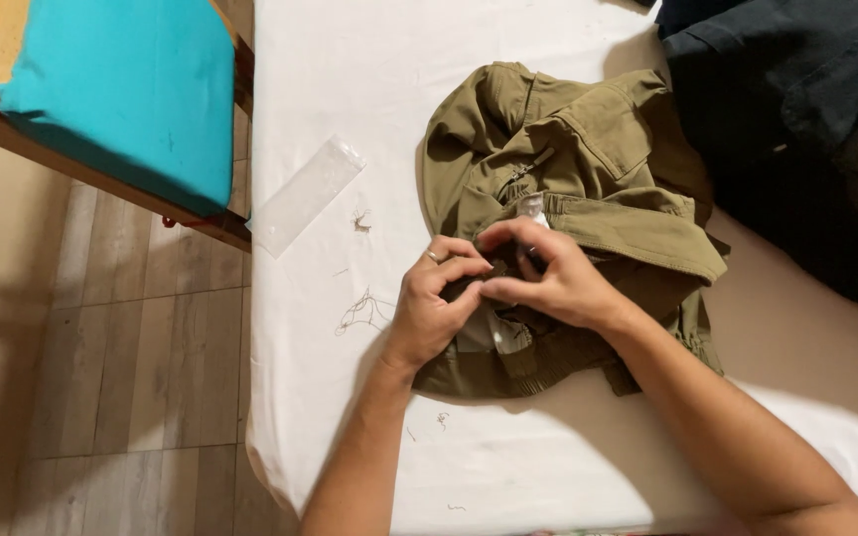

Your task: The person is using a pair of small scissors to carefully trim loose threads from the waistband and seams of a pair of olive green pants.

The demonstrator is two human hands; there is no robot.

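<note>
An olive-green garment [588, 169] lies crumpled on a white-covered table [369, 99]. My left hand [434, 298], with a ring on one finger, pinches the fabric near the waistband. My right hand [548, 278] meets it from the right, fingertips pressed to the same spot of cloth. A bit of white lining or label [531, 206] shows just above my fingers. What my fingertips hold between them is hidden.
A clear plastic sleeve [305, 194] lies at the table's left edge. Loose thread clumps [361, 310] lie left of my hands. Dark garments [806, 119] are piled at the back right. A teal-cushioned wooden seat [121, 89] stands left of the table over a wood-look floor [131, 357].
</note>
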